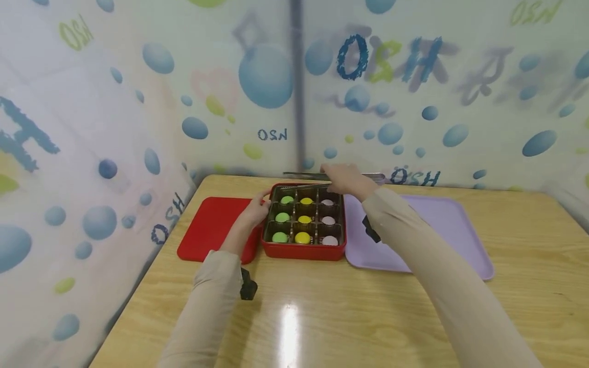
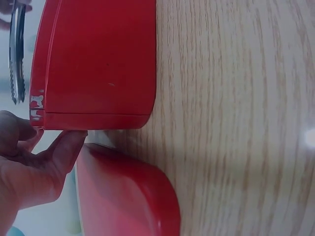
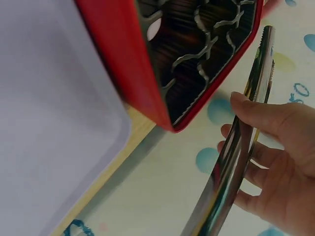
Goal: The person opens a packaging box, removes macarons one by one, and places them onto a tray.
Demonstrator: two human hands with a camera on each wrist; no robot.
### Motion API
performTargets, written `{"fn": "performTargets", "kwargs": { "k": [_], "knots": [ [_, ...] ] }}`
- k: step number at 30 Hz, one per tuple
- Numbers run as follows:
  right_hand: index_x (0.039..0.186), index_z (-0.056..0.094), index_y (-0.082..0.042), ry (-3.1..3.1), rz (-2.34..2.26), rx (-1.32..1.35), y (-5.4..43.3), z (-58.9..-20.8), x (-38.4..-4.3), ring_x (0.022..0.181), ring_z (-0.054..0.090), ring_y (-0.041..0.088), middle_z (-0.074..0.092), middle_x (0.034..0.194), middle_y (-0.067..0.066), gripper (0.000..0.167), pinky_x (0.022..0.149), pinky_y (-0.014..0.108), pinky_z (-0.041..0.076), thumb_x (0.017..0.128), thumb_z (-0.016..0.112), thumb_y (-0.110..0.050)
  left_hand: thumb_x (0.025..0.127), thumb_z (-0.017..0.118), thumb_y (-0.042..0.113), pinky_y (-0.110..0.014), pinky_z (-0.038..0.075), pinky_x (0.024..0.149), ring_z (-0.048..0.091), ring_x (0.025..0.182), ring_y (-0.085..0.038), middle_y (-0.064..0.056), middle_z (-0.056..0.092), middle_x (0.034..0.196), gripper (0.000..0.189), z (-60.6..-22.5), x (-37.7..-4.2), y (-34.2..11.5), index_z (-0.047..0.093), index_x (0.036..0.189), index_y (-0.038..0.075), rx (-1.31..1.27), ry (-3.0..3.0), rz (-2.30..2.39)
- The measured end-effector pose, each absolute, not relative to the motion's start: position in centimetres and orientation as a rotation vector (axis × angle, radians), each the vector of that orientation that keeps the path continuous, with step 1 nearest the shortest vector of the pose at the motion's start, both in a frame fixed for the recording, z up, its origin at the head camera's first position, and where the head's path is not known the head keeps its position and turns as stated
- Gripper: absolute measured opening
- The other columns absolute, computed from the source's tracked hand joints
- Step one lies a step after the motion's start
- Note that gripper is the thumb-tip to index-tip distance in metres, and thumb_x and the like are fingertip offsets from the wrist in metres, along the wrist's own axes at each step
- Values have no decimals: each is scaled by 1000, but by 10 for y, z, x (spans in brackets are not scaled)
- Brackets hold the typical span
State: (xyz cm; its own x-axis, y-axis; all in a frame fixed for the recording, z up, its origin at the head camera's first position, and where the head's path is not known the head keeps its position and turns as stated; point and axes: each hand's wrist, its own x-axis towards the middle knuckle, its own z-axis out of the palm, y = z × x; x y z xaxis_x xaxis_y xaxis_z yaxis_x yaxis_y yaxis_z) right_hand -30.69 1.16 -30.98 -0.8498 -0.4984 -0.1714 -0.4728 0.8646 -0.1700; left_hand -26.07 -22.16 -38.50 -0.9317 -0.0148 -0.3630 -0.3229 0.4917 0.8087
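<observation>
Blue and green lettering on the wall covering reads H2O in reverse. The right hand holds shiny metal tongs above the far edge of a red, round-cornered box, their long axis running left to right, serrated tips leftward and parted. The left hand, fingers loosely bent, touches the box's left wall. Ridged compartments hold round pieces, green, yellow and pale lilac; a flat red lid and smooth lilac tray flank the box on a wood-grained table
</observation>
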Motion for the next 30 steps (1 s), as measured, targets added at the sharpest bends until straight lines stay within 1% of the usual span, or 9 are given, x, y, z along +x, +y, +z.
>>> {"fn": "performTargets", "kwargs": {
  "k": [6,9,12,15,19,24,26,28,30],
  "knots": [
    [129,48,-7,2860,-44,-821,2,-298,-311,116,51,34,53,130,12,48,97,55,36,84,64,-10,101,30,20,-44,47,91,53,103,-26,-19,44,123,46,-381,-265,-220,20,146,24,-277,2406,1472],
    [127,53,-9,2883,24,-867,-1,-294,-312,113,54,33,56,127,11,46,93,54,41,83,66,-12,101,29,22,-45,46,93,52,105,-27,-19,43,123,46,-379,-266,-221,19,146,25,-271,2410,1465],
    [123,57,-10,2902,71,-916,-4,-288,-313,110,56,31,59,123,10,42,93,53,41,82,67,-10,101,29,22,-46,44,95,51,108,-28,-19,41,126,47,-378,-267,-221,18,147,25,-263,2409,1459],
    [113,63,-9,2926,211,-982,-11,-280,-313,101,59,30,64,112,10,32,91,49,44,81,66,-8,101,29,20,-46,44,95,51,106,-27,-20,41,125,46,-378,-267,-220,19,146,23,-266,2408,1468],
    [100,65,-8,2924,522,-1040,-28,-265,-310,88,62,29,68,98,10,16,84,42,49,85,60,-5,101,29,18,-45,45,93,52,102,-26,-20,41,122,46,-378,-268,-218,20,146,22,-269,2400,1494],
    [100,67,-9,2888,812,-1054,-55,-263,-303,88,63,23,69,98,7,17,83,35,48,89,55,-4,101,29,20,-46,45,93,51,107,-28,-20,39,129,46,-381,-265,-217,19,146,22,-276,2408,1469],
    [100,67,-10,2851,949,-1052,-66,-269,-301,85,62,19,70,99,5,17,78,30,46,90,54,-6,101,29,20,-46,44,94,50,108,-28,-20,38,131,46,-383,-263,-218,20,146,22,-281,2414,1456],
    [101,67,-13,2820,1030,-1033,-75,-277,-299,79,57,14,69,99,2,18,72,27,41,93,51,-10,101,29,20,-46,45,94,50,109,-29,-20,38,131,46,-385,-261,-219,20,146,22,-285,2412,1456],
    [97,66,-14,2812,1060,-1021,-80,-285,-298,74,51,13,69,96,-1,17,69,28,35,94,49,-12,101,29,20,-46,45,94,50,110,-29,-21,39,130,46,-387,-259,-220,19,146,22,-292,2404,1456]
  ]
}}
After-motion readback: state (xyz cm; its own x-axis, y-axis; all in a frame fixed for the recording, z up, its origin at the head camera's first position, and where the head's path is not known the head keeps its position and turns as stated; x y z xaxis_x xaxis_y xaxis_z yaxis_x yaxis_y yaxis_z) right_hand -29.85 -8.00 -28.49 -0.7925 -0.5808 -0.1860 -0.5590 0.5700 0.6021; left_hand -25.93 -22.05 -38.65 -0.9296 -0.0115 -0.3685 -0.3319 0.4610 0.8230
